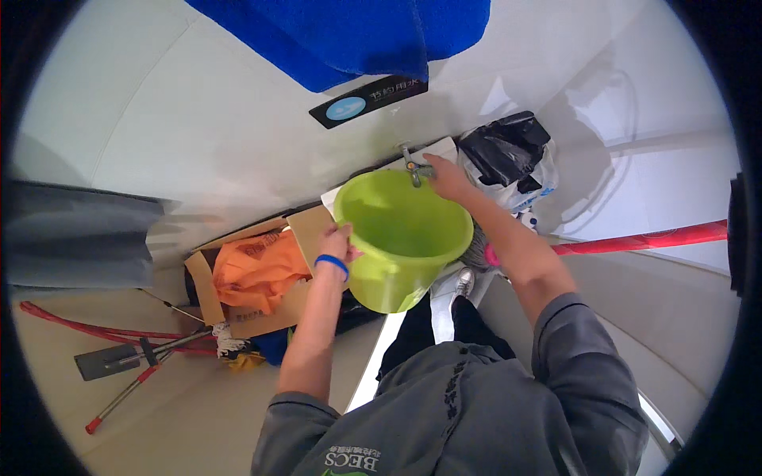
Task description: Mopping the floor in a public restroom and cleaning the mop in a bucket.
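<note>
A lime-green plastic bucket [389,279] hangs tilted in front of me, its mouth below the wall tap. My left hand [340,244] is closed on the left side of its rim, with a blue band round the wrist. At the metal tap [414,170], the fingers of my right hand [449,178] are closed about the handle. The spout points down over the bucket's far rim. I cannot make out whether water is running or stands in the bucket.
On the left, a cardboard box [205,278] holds orange cloth [258,266]; mop handles [131,393] lean beside it. Right of the tap sits a black plastic bag [504,151]. A red pole [643,239] crosses at right. Blue towels [357,36] hang above a dark sign [369,99].
</note>
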Tool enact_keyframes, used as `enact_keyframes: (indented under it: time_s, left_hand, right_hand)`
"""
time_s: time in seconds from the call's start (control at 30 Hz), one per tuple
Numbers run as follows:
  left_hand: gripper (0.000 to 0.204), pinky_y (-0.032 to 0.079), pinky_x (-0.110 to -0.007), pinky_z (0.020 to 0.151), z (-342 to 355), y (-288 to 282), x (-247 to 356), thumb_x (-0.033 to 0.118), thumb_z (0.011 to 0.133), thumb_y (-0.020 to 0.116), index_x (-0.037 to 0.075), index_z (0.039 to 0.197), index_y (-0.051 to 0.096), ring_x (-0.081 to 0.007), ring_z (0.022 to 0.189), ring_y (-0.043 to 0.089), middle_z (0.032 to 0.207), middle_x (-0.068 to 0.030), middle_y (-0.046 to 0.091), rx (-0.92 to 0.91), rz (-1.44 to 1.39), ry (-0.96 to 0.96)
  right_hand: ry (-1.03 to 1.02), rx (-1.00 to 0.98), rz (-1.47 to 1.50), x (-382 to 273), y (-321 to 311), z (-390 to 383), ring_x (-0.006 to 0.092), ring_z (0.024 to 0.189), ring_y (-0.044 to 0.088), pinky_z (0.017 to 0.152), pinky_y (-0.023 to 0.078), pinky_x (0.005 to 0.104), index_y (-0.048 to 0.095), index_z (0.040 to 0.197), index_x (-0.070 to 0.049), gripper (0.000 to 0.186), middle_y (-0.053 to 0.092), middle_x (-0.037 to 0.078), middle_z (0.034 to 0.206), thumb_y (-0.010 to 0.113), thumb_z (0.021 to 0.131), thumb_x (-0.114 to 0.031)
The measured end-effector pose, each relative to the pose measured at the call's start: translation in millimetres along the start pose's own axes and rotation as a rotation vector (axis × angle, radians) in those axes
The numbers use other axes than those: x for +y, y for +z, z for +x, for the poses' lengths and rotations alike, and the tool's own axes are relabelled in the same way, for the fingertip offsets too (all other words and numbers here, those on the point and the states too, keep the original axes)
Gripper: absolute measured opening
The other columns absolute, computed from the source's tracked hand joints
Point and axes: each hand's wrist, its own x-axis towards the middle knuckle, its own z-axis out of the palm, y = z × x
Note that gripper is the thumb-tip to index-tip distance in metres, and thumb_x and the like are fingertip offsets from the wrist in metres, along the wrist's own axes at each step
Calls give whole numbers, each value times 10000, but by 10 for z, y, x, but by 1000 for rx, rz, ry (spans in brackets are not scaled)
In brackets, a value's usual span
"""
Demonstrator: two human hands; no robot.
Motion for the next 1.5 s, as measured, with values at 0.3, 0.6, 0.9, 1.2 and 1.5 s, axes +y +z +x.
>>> enact_keyframes:
  time_s: [0.3,0.6,0.9,1.2,1.5]
  left_hand:
    - [189,537,-348,397,13,716,153,174,874,619,28,967,543,-194,406,557,688,-108,605,-47,267,79]
    - [143,527,-357,424,330,-120,23,134,900,571,12,975,566,-185,475,565,726,-103,617,-33,74,-74]
    - [146,575,-366,571,20,187,306,190,912,574,45,920,569,-191,550,587,716,-68,590,-46,352,-87]
    - [158,622,-386,577,178,243,-88,78,871,632,-48,900,541,-227,578,636,743,-119,578,-5,329,-166]
    - [160,625,-381,575,245,443,-33,42,852,634,-84,911,554,-279,651,668,812,-166,602,32,400,-130]
  right_hand:
    - [251,-53,5,-102,140,-58,370,1119,564,969,438,458,497,1299,-37,562,592,221,1206,582,746,-86]
    - [215,-408,221,-608,-19,-624,355,1084,591,950,451,421,561,1249,-38,521,626,200,1173,620,836,-350]
    - [110,-236,220,-905,-71,-1951,201,872,617,755,462,315,695,1010,-75,411,688,79,901,724,794,-423]
    - [491,-243,966,-831,629,-2421,86,811,574,756,458,281,713,1025,-33,439,693,23,878,721,831,-426]
    - [587,-306,1138,-632,1009,-2392,79,824,565,767,451,273,677,1064,10,410,664,6,912,670,894,-363]
